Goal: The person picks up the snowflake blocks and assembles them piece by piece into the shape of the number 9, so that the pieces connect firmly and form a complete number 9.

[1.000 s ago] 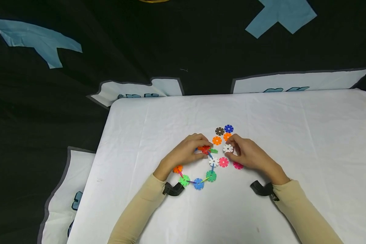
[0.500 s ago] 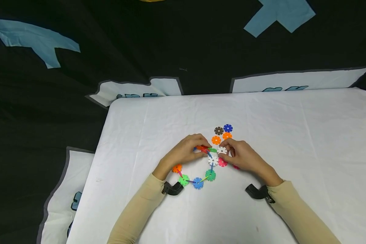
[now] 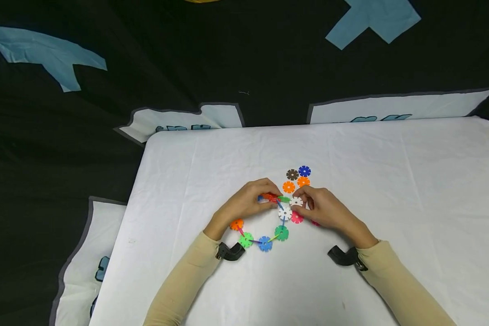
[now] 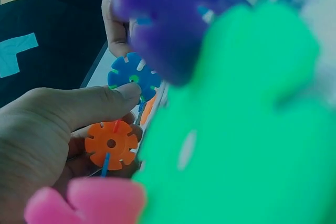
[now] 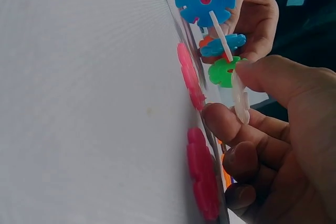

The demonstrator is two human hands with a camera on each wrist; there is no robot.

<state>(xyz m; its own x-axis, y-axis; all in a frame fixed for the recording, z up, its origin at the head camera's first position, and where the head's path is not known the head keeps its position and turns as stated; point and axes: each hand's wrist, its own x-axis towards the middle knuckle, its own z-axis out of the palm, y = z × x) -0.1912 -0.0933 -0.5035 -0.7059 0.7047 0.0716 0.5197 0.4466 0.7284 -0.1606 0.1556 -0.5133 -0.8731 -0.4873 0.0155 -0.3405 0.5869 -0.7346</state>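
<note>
Between the thumb and fingers of my right hand (image 3: 323, 206) I pinch a white notched plastic disc (image 5: 240, 100). Its edge meets a green disc (image 5: 221, 72) at the end of a ring-like chain; I cannot tell if their slots interlock. My left hand (image 3: 254, 198) grips that chain near a red disc (image 3: 271, 197), and the fingers hide part of it. The chain curves down through a second white disc (image 3: 285, 213), a teal-green disc (image 3: 281, 233), a blue disc (image 3: 265, 243), a light green disc (image 3: 246, 240) and an orange disc (image 3: 237, 224), with edge-on discs between them.
Loose discs lie beyond the hands: brown (image 3: 292, 174), dark blue (image 3: 304, 171) and two orange ones (image 3: 289, 187). Pink discs (image 3: 297, 217) lie by the right hand. A white cloth (image 3: 350, 154) covers the table; a dark curtain hangs behind.
My right hand has moved left with the white disc, bringing it up against the green disc. The left hand has stayed nearly in place, holding the chain.
</note>
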